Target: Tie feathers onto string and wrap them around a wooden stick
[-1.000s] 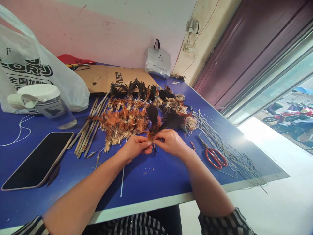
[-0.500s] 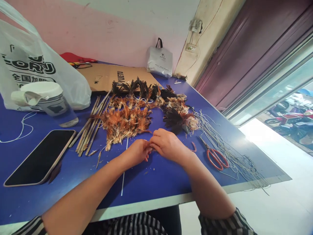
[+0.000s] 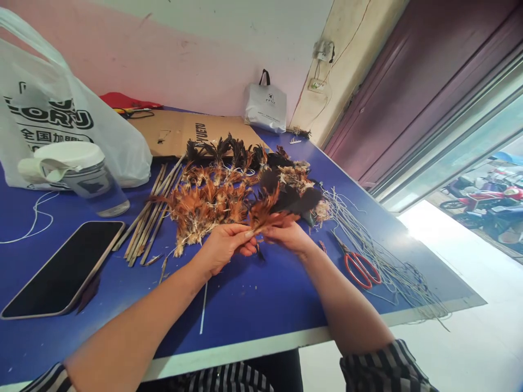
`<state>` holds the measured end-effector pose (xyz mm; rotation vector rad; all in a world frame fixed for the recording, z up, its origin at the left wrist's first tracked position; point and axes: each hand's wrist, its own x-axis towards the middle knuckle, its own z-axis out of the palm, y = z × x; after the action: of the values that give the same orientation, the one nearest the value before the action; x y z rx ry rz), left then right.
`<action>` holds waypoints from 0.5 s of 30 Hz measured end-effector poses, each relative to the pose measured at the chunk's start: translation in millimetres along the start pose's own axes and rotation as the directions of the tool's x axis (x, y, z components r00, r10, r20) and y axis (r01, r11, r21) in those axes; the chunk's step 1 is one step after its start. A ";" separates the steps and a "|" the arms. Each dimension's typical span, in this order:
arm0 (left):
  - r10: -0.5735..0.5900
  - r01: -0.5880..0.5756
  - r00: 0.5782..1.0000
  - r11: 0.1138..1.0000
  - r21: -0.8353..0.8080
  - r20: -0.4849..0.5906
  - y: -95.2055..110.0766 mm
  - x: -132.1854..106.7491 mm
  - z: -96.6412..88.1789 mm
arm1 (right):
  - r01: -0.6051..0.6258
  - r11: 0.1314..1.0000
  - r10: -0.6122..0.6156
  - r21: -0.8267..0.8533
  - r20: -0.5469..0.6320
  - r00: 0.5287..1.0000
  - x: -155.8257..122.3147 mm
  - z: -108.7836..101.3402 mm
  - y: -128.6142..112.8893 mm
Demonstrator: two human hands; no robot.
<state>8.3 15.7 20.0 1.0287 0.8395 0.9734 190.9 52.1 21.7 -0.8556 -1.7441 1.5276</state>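
Note:
Both hands meet over the blue table point(image 3: 253, 305), just in front of a heap of orange and black feathers point(image 3: 212, 198). My left hand point(image 3: 223, 245) and my right hand point(image 3: 288, 235) pinch the base of a small bunch of feathers point(image 3: 281, 202), orange at the stem and black at the tips, which fans up and to the right. A white string point(image 3: 203, 305) runs from under my left hand toward the table's front edge.
A bundle of thin sticks point(image 3: 149, 218) lies left of the heap, then a phone point(image 3: 61, 269), a lidded jar point(image 3: 79, 174) and a plastic bag point(image 3: 61, 114). Red scissors point(image 3: 359, 265) and cut strings point(image 3: 388, 256) lie on the right. Cardboard point(image 3: 192, 133) and a small bag point(image 3: 265, 106) sit at the back.
Half a second ago my hands were curled together low on the table with the bunch hidden. Now they have lifted a little and the feather bunch fans out above them.

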 end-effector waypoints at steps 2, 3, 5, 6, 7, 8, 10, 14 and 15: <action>-0.036 0.025 0.994 0.994 -0.108 -0.100 -0.6 2.9 -0.2 | 0.036 0.999 -0.040 -0.040 -0.094 0.995 4.3 9.2 0.1; -0.050 0.030 0.989 0.989 -0.147 -0.136 -1.1 4.0 -0.2 | 0.040 0.996 -0.051 -0.082 -0.141 0.989 5.5 14.1 -0.2; -0.051 0.015 0.981 0.982 -0.189 -0.187 -2.3 5.8 0.1 | 0.031 0.980 -0.078 -0.196 -0.241 0.967 5.5 24.3 -0.8; -0.041 0.000 0.978 0.981 -0.194 -0.207 -3.2 6.5 0.2 | 0.024 0.966 -0.100 -0.259 -0.286 0.953 4.5 29.4 -0.9; -0.026 -0.017 0.975 0.982 -0.190 -0.222 -4.4 7.1 0.2 | 0.020 0.946 -0.129 -0.324 -0.318 0.939 3.0 34.2 -0.9; -0.012 -0.031 0.973 0.983 -0.179 -0.233 -5.9 7.7 0.0 | 0.023 0.920 -0.166 -0.391 -0.335 0.928 1.2 38.6 -0.7; 0.022 -0.054 0.971 0.990 -0.130 -0.237 -9.7 8.7 -0.9 | 0.048 0.835 -0.262 -0.548 -0.318 0.911 -2.6 45.4 -0.1; 0.161 -0.127 0.964 0.978 0.166 -0.209 -16.3 8.9 -4.8 | 0.108 0.410 -0.402 -0.906 -0.073 0.913 -8.5 51.5 -1.3; 0.218 -0.158 0.958 0.943 0.292 -0.187 -16.7 8.5 -6.0 | 0.111 0.282 -0.388 -0.953 -0.008 0.922 -9.1 52.1 -2.6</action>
<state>9.9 22.0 1.4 1.2743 1.0937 1.1702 153.3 15.0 18.5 -1.1307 -2.3964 -0.0385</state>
